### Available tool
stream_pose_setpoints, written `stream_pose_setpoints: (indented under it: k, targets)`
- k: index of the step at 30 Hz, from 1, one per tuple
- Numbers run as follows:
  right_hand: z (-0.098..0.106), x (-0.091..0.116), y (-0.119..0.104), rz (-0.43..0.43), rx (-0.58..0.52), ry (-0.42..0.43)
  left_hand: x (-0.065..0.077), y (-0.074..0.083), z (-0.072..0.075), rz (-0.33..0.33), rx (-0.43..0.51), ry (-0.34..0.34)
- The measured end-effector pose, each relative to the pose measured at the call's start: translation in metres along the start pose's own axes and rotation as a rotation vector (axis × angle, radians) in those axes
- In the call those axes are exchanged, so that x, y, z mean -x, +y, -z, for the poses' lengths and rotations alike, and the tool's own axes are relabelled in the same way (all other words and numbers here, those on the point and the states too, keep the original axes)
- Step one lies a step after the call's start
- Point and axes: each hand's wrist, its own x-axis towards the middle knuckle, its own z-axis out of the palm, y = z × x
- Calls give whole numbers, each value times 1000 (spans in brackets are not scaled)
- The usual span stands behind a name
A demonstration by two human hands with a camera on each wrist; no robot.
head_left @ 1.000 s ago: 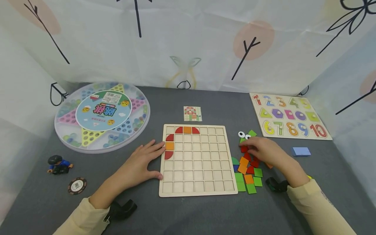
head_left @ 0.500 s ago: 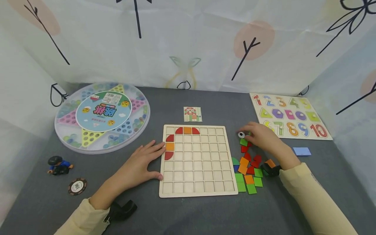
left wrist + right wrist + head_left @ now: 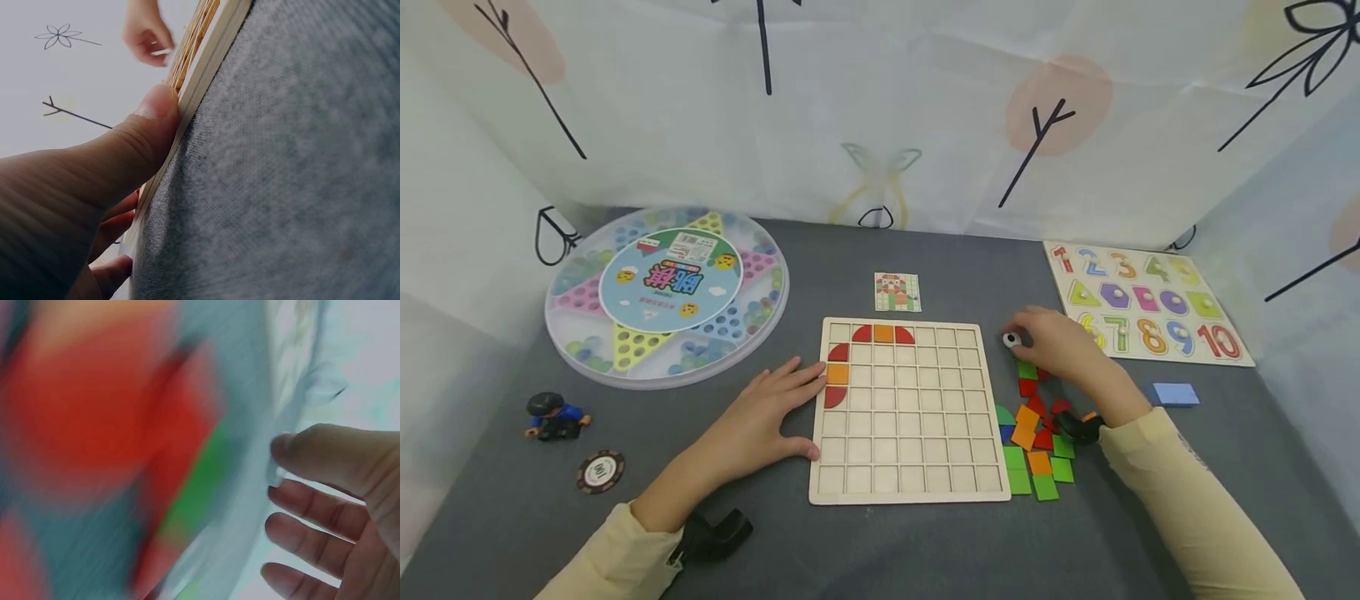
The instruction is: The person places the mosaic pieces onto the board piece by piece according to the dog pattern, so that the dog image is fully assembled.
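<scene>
Along the left edge of a wooden grid board (image 3: pixel 910 450), my left hand (image 3: pixel 760 408) lies with fingers spread. Its thumb (image 3: pixel 150 119) touches the board's rim in the left wrist view. On the board, red quarter-round tiles (image 3: pixel 838 352) flank orange square tiles (image 3: pixel 883 334) in two groups, along the top and left side. Past the board's upper right corner, my right hand (image 3: pixel 1063 342) pinches a small white eye piece (image 3: pixel 1011 339) with a black pupil. In the right wrist view, its thumb and index finger meet on a white piece (image 3: pixel 275 475); the other fingers trail loosely.
Loose green tiles (image 3: pixel 1018 482), red ones and orange ones lie right of the board. Behind it is a pattern card (image 3: pixel 897 292). A round checkers board (image 3: pixel 572 358), a toy figure (image 3: pixel 556 417), a poker chip (image 3: pixel 600 472), a number puzzle (image 3: pixel 1150 304) and a blue block (image 3: pixel 1176 394) surround it.
My right hand has moved away from me, from the red tiles to the eye pieces, and one eye piece has shifted slightly left with it. My left hand stays at the board's edge.
</scene>
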Motion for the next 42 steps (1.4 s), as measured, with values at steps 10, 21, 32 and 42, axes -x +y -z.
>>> stream_pose_setpoints:
  k: [10,21,32,42]
  targets:
    - [-12,-55,-115,290,-66,-8,1,-1,-1,9,-6,15]
    - [-34,-74,-139,312,24,-34,-3,2,-2,-2,2,11]
    - [-37,-70,-139,350,44,-32,3,-3,-6,10,30,23]
    - [-9,2,-51,140,-32,77,0,-4,-5,-9,20,21]
